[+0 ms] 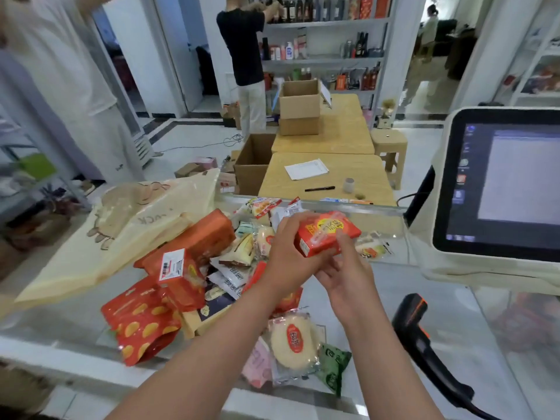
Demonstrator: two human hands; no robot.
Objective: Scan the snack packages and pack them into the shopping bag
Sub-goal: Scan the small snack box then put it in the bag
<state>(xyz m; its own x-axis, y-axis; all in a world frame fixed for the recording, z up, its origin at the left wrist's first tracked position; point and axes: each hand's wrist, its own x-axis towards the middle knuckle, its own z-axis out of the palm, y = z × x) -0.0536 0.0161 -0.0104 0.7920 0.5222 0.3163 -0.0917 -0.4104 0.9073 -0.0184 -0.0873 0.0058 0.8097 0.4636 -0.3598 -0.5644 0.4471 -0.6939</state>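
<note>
Both hands hold one red snack box (325, 234) above the worktop (439, 298), centre of frame: left hand (288, 253) fingers curled round its left end, right hand (345, 268) fingers clamped on its near edge. Judged step: presenting for scanning. Next move calls for taking the black handheld scanner (424, 344), lower right, then packing into the cream shopping bag (121, 237), left.

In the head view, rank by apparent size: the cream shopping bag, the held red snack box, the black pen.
1. Cream shopping bag
2. Red snack box, held in both hands
3. Black pen, though it lies farther away
</note>
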